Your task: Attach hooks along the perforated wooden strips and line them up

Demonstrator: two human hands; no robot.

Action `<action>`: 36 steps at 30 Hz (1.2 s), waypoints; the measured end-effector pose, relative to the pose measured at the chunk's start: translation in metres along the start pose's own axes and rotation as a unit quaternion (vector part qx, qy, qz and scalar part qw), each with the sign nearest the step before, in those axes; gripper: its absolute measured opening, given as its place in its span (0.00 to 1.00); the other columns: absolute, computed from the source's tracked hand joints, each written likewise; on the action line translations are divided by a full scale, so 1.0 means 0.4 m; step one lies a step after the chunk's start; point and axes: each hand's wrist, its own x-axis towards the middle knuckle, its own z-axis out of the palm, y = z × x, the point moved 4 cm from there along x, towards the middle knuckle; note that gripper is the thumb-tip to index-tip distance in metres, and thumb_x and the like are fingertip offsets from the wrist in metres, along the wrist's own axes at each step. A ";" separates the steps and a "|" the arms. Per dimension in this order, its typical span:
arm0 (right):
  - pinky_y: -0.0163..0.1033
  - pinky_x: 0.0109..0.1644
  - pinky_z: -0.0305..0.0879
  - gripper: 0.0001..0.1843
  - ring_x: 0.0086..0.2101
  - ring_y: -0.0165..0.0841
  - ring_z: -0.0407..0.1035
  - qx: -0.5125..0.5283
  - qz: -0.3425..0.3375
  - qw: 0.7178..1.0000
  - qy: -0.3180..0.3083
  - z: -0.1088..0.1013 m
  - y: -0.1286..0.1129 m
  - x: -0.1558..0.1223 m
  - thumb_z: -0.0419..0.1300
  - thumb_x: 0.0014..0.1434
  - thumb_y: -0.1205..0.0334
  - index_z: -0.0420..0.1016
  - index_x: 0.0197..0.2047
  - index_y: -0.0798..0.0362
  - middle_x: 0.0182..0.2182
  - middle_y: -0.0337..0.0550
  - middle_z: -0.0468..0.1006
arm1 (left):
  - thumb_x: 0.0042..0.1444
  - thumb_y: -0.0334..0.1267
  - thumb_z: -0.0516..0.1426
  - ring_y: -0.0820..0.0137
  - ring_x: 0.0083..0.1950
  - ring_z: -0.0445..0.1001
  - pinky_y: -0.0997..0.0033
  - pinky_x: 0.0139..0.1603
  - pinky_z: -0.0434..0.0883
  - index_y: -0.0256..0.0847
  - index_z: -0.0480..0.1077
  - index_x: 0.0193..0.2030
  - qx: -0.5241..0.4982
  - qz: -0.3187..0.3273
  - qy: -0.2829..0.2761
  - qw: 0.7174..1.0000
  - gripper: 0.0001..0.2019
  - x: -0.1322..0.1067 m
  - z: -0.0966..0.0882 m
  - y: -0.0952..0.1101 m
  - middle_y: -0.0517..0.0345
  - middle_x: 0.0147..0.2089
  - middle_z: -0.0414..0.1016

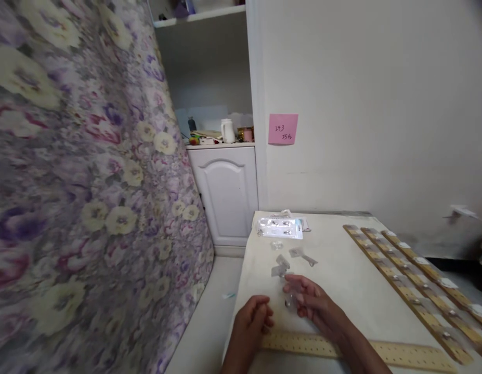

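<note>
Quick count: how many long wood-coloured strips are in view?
4. The near strip runs crosswise, partly hidden by the right forearm. At right, side by side: inner strip, middle strip, outer strip. Others may lie out of frame.

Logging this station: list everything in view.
Table: one, cream, lower right
Curtain: one, purplish, left
Cabinet: one, white, beyond table
Pitcher: one, white, on cabinet
Shelf items: several, mixed, cabinet
Note: one, pink, wall
Plug: one, white, right
Scrap: one, pale, floor
Blister pack: at least one, clear, far end
Packets: about four, clear, table's left
Packet-lined strips: three, tan, table's right
Perforated strip: one, tan, near edge
Left hand: one, bare, left
Right hand: one, holding clear piece
</note>
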 end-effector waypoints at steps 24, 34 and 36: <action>0.29 0.20 0.57 0.16 0.17 0.22 0.59 -0.143 0.014 0.982 -0.125 0.108 0.154 0.146 0.62 0.48 0.58 0.71 0.41 0.53 0.20 0.29 0.65 | 0.52 0.47 0.54 0.77 0.20 0.65 0.78 0.22 0.59 0.40 0.66 0.34 0.027 -0.039 0.077 0.996 0.12 -0.022 -0.090 -0.033 0.65 0.24 0.69; 0.31 0.27 0.52 0.15 0.22 0.25 0.57 -0.310 0.017 0.939 -0.148 0.134 0.179 0.115 0.56 0.44 0.72 0.74 0.37 0.54 0.20 0.30 0.62 | 0.55 0.48 0.53 0.66 0.38 0.71 0.71 0.40 0.67 0.42 0.70 0.42 0.187 -0.035 0.220 0.957 0.14 -0.163 -0.125 -0.073 0.56 0.36 0.74; 0.32 0.28 0.54 0.16 0.24 0.26 0.59 -0.338 0.013 0.930 -0.144 0.138 0.184 0.114 0.55 0.44 0.72 0.75 0.37 0.54 0.21 0.31 0.64 | 0.55 0.47 0.53 0.65 0.38 0.71 0.71 0.41 0.67 0.42 0.70 0.42 0.196 -0.029 0.219 0.956 0.14 -0.175 -0.107 -0.083 0.56 0.36 0.74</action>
